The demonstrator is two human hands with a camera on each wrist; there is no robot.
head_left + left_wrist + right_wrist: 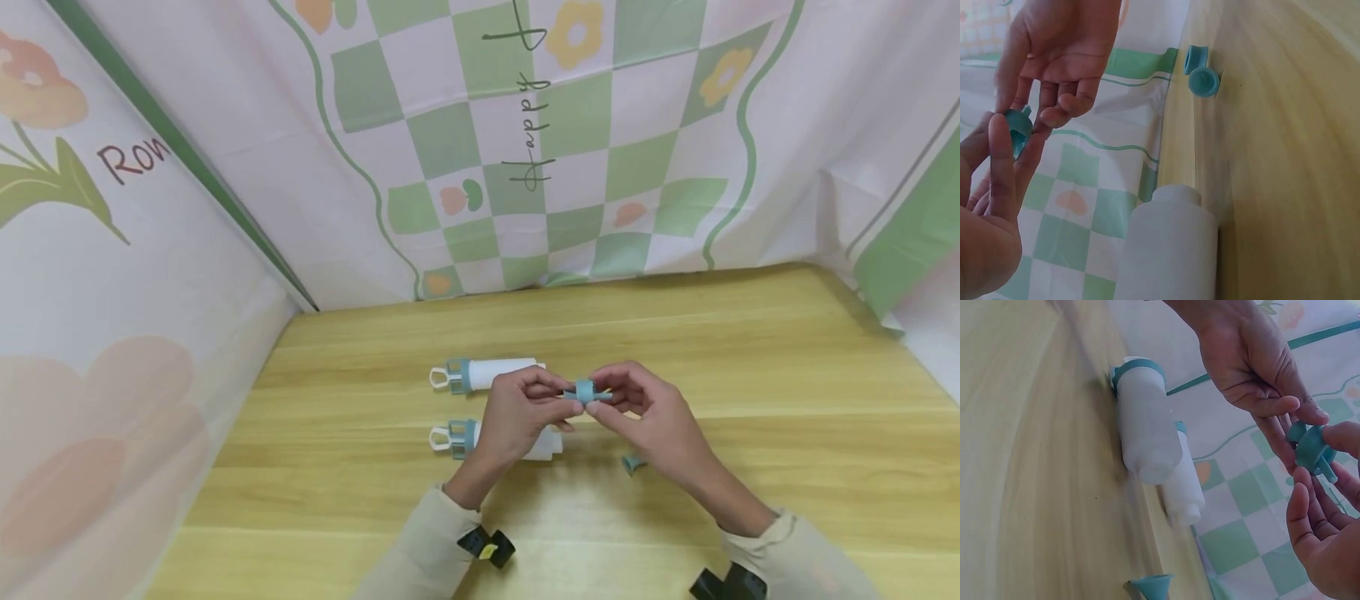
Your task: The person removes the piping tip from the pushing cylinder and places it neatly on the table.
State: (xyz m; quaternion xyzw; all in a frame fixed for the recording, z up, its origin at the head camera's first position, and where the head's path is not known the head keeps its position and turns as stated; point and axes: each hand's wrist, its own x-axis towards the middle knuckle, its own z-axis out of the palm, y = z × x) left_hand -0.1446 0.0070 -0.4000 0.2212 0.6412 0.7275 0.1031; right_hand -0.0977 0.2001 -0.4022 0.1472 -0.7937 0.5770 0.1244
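Observation:
Both hands meet over the table, fingertips around one small teal plastic piece [585,392] with a round band and a thin stem. My left hand [517,417] pinches its left side. On the other side, the thumb and fingers of my right hand [656,421] grip it. In the right wrist view the stem of the teal piece [1314,450] points down and right. Fingers cover part of its shape. Below the right hand lies a flared teal piece [630,464], like a small funnel, partly hidden in the head view.
Two white bottles with teal collars and white loop handles lie to the left, a far bottle [504,372] and a near bottle [542,448], partly behind the left hand. A patterned cloth [570,167] hangs along the back edge of the wooden table [337,517].

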